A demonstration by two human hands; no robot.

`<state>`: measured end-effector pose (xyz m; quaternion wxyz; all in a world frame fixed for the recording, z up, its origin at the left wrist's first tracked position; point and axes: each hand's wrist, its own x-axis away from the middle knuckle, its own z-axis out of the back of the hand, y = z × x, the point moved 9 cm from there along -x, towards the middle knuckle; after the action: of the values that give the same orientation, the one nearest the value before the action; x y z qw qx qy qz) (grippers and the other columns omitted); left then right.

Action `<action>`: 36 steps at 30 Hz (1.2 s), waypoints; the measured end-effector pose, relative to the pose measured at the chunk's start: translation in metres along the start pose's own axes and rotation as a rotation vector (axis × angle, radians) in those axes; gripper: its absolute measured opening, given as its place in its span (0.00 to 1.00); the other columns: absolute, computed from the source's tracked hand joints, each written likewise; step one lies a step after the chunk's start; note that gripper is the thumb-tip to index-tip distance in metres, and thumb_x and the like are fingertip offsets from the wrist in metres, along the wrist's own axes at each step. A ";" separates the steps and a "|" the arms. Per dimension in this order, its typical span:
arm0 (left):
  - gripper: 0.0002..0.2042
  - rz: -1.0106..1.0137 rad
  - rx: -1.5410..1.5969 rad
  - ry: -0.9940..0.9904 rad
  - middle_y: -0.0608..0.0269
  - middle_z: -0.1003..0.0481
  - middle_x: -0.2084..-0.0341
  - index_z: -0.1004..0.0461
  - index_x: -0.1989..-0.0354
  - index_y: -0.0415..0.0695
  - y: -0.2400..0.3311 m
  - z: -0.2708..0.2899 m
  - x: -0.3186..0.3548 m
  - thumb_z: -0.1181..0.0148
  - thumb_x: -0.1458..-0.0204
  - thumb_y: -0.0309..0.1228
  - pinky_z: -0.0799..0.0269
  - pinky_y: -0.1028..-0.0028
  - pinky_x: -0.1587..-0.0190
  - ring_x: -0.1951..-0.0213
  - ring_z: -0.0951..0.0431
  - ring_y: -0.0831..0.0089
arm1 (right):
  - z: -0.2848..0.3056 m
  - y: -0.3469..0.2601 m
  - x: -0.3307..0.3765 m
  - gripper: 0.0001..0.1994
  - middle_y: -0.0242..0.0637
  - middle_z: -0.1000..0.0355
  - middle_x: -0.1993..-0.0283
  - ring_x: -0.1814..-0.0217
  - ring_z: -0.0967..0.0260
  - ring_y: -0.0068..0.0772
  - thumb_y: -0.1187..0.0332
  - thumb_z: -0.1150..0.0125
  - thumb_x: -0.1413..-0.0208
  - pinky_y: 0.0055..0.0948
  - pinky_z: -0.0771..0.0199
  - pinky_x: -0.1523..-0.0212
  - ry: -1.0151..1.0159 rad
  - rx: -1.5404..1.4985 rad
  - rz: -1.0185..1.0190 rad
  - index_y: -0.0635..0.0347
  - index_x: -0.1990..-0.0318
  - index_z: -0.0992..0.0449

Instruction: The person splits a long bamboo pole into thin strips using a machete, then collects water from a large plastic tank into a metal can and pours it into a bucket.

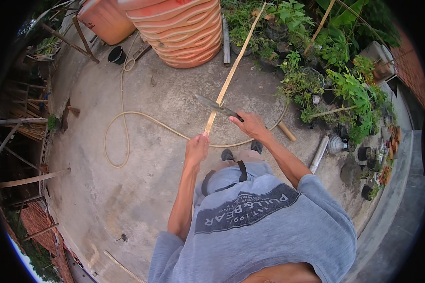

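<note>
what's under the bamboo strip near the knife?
Under the bamboo strip: bare concrete floor and a loop of yellow hose. The knife lies across it; the left hand covers its lower end.

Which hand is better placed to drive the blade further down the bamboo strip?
Right, probably. The right hand grips the knife, whose blade crosses the bamboo strip; the left hand only holds the strip's near end.

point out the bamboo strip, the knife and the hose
bamboo strip (231, 75): head view, on the middle of its long pale length.
knife (211, 104): head view, on the flat of the blade.
hose (123, 118): head view, on the loop lying on the concrete.
</note>
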<state>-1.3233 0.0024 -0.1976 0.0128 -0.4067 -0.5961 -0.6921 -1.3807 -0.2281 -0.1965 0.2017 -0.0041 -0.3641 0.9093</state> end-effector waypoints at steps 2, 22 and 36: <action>0.19 0.021 0.010 -0.046 0.77 0.41 0.86 0.31 0.68 0.44 -0.005 -0.001 0.006 0.46 0.33 0.47 0.56 0.81 0.86 0.88 0.47 0.89 | 0.011 0.032 -0.021 0.32 0.56 0.26 0.75 0.65 0.25 0.63 0.37 0.51 0.35 0.55 0.29 0.63 0.046 -0.051 -0.168 0.63 0.63 0.23; 0.14 -0.463 -1.025 0.572 0.52 0.27 0.82 0.25 0.69 0.47 0.032 0.051 0.088 0.41 0.38 0.43 0.34 0.58 0.77 0.80 0.26 0.53 | -0.027 -0.082 0.043 0.35 0.55 0.25 0.74 0.67 0.23 0.60 0.35 0.52 0.36 0.51 0.26 0.64 -0.316 0.073 0.259 0.66 0.63 0.20; 0.14 -0.487 -1.163 0.660 0.59 0.24 0.81 0.27 0.72 0.49 0.002 0.071 0.123 0.41 0.38 0.44 0.32 0.59 0.77 0.80 0.25 0.54 | -0.026 0.017 -0.025 0.36 0.57 0.24 0.70 0.62 0.25 0.64 0.34 0.56 0.35 0.54 0.26 0.59 -0.163 0.039 -0.039 0.64 0.60 0.19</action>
<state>-1.3658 0.1189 -0.1277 -0.1815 0.0279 -0.1692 -0.9683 -1.3604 -0.2311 -0.2306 0.1890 0.0809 -0.3615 0.9094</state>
